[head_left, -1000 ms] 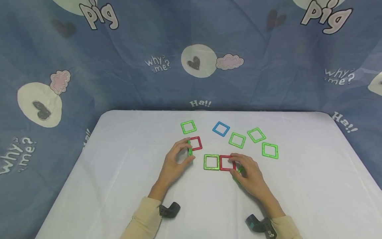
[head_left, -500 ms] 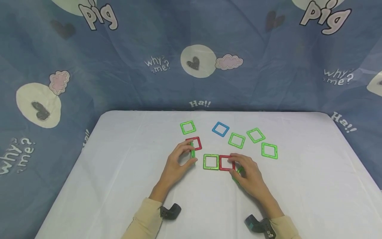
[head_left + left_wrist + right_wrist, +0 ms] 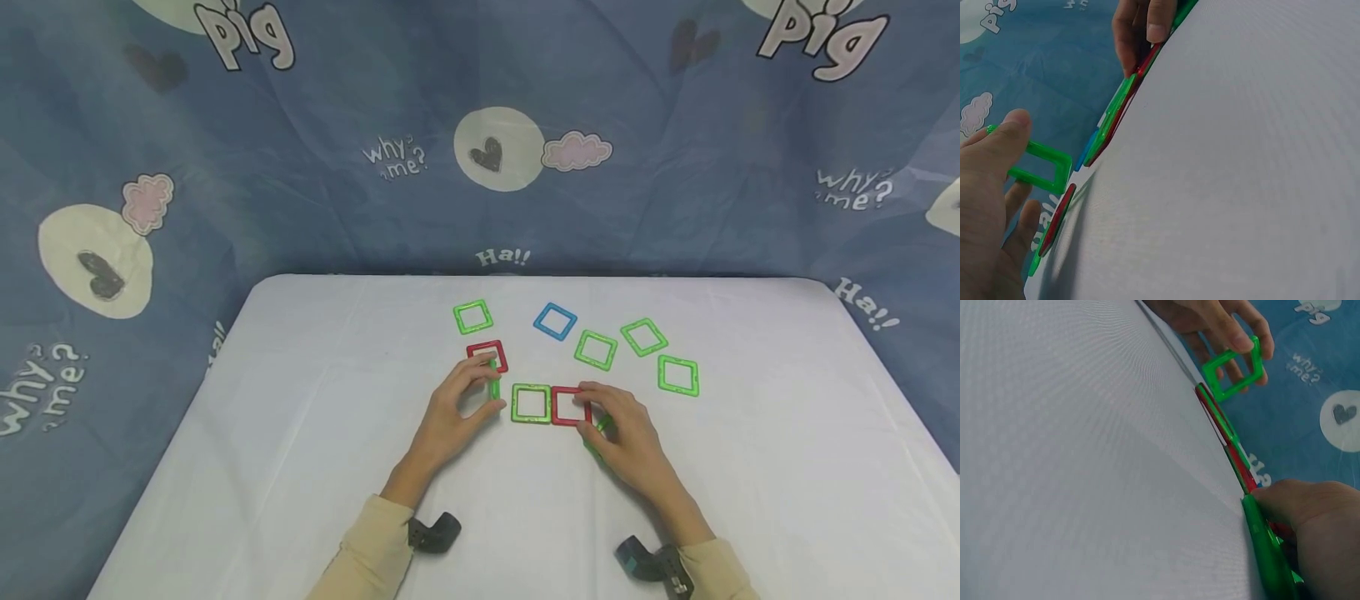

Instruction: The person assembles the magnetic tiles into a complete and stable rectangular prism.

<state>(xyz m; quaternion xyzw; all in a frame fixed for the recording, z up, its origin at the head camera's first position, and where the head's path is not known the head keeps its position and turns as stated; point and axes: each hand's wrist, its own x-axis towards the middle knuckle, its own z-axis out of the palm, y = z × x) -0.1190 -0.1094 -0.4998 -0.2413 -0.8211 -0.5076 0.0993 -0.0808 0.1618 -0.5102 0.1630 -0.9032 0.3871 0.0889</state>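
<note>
My left hand (image 3: 459,408) pinches a green square magnetic tile (image 3: 1064,175) between thumb and fingers, standing on edge above the table. It is just left of a flat row where a green tile (image 3: 516,404) touches a red tile (image 3: 554,407). In the left wrist view a red edge shows beneath that row's green tile. My right hand (image 3: 630,429) holds the red tile at the row's right end, its thumb and fingers at the near and far edges. Another green tile (image 3: 1266,556) is tilted under the right palm, mostly hidden.
Behind my left hand lies a loose red tile (image 3: 504,357), with a green tile (image 3: 470,305) beyond it. A blue tile (image 3: 547,332) and several green tiles (image 3: 678,391) lie farther back, toward the right. A patterned blue cloth (image 3: 337,225) hangs behind the white table (image 3: 300,400).
My left hand has moved a little to the right with the upright green tile, closer to the row. The right hand and the row have stayed in place.
</note>
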